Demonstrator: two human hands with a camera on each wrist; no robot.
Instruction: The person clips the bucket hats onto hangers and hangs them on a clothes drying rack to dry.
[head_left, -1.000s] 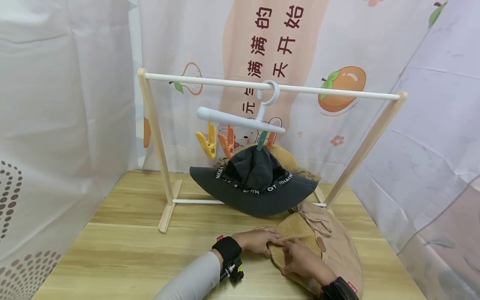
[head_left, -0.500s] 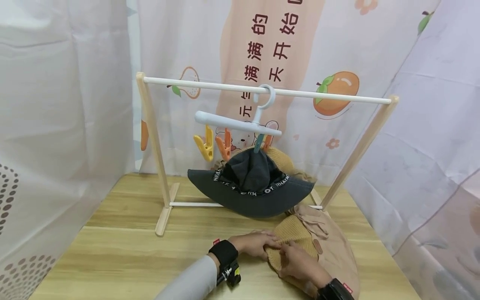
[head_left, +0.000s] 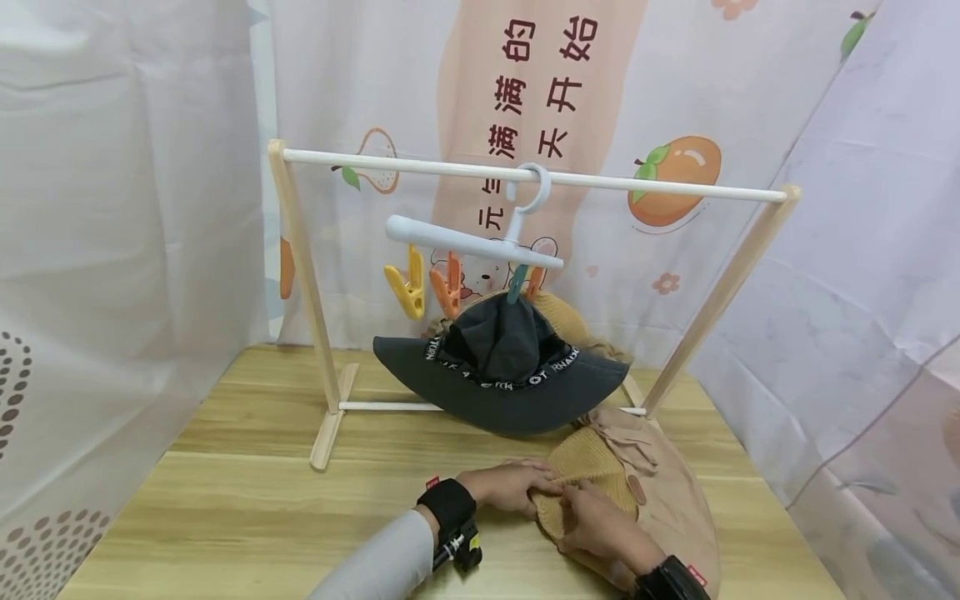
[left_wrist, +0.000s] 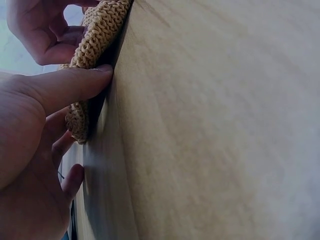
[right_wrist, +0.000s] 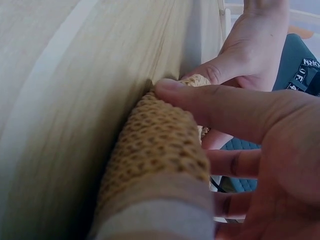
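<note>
A tan sun hat with a knitted, straw-coloured crown (head_left: 587,467) and a wide cloth brim (head_left: 678,500) lies on the table at the front right. My left hand (head_left: 510,486) pinches the left edge of the crown. Close beside it, my right hand (head_left: 603,527) pinches the same crown nearer to me. In the left wrist view, the left thumb presses one face of the knit (left_wrist: 97,42), with fingers behind it. The right wrist view has the right hand (right_wrist: 285,120) with its thumb over the knit's top edge. Part of the hat lies hidden under the hands.
A wooden rack (head_left: 307,275) with a white rail (head_left: 637,181) bears a pale blue hanger (head_left: 457,240). From its clips, among them a yellow clip (head_left: 408,287) and an orange clip (head_left: 447,287), hang a dark bucket hat (head_left: 517,404) and, behind it, another tan hat (head_left: 562,318).
The head view has shifted slightly. Both hands stay on the crown of the tan hat, with hardly any movement of the fingers.
</note>
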